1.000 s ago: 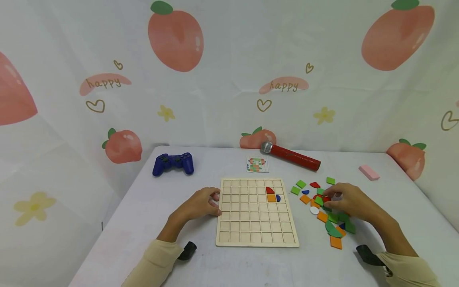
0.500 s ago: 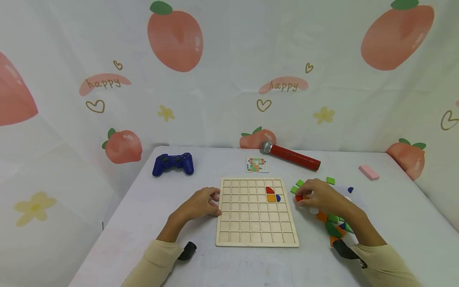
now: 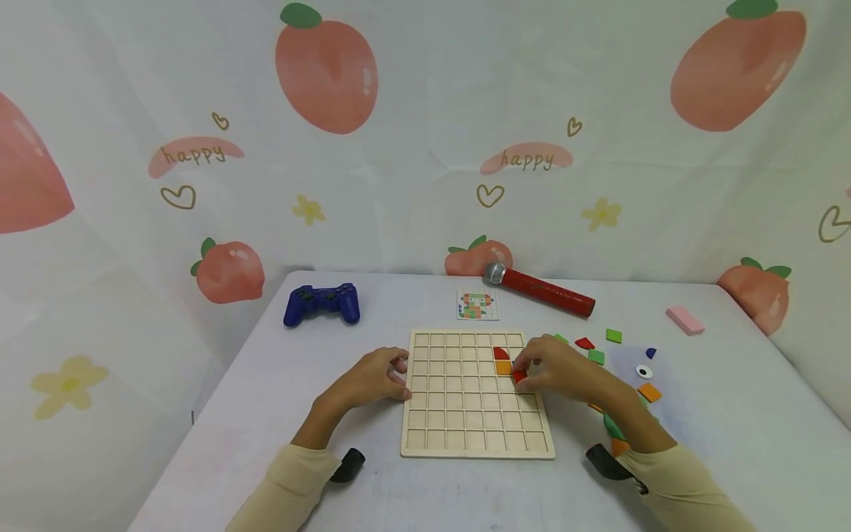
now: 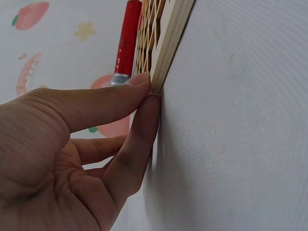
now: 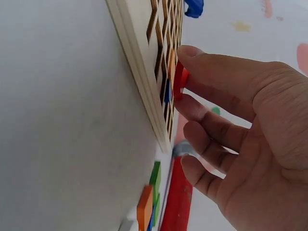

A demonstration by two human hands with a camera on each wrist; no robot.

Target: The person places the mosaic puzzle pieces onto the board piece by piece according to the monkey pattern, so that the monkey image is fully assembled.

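A pale wooden grid board (image 3: 459, 421) lies on the table in the head view. My left hand (image 3: 372, 378) holds its left edge with thumb and fingertips, closely seen in the left wrist view. Between thumb and finger, my right hand (image 3: 565, 366) pinches a small red tile (image 5: 180, 81) over the board's right columns. The red tile is seen nearly edge-on in the right wrist view, so its full outline is hidden. A rounded red tile (image 3: 500, 354) and an orange square tile (image 3: 503, 367) sit in grid cells. The blue tile (image 5: 167, 91) beside them is mostly covered by my fingers in the head view.
Loose coloured tiles (image 3: 614, 336) lie right of the board, partly hidden under my right arm, with a white eye disc (image 3: 643, 372). Behind the board are a pattern card (image 3: 477, 304) and a red microphone (image 3: 545, 291). A blue game controller (image 3: 322, 304) and a pink block (image 3: 685, 320) stand farther out.
My right hand has moved left from the loose tiles to the board, carrying the red tile. Some loose tiles shifted, and the eye disc has come into sight. My left hand stays put.
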